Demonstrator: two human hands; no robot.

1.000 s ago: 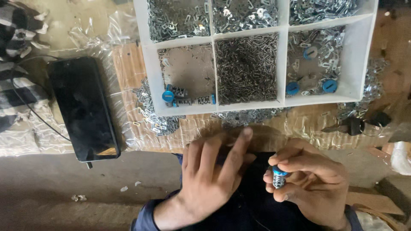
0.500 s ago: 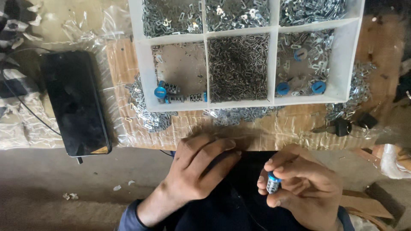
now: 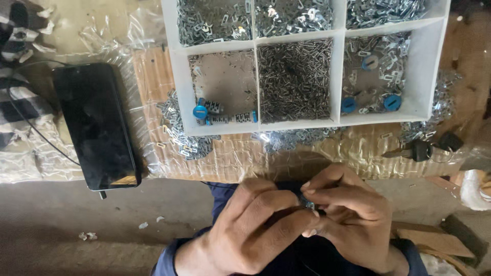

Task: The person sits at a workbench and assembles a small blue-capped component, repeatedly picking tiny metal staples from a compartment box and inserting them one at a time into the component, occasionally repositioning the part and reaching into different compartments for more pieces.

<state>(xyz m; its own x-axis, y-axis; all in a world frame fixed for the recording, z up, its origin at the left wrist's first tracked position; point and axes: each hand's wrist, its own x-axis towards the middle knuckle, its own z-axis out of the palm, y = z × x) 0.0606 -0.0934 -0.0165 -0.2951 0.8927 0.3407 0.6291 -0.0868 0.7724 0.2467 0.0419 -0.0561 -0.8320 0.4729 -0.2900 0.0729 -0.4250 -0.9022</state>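
White tray (image 3: 175, 76) w/ silver-grey metal bits (image 3: 294, 79), blue caps (image 3: 393, 102); black phone (image 3: 96, 125) left of tray; striped black-white cloth (image 3: 20, 97).

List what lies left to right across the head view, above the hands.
Striped cloth → black phone → loose metal clips → white compartment tray → key.
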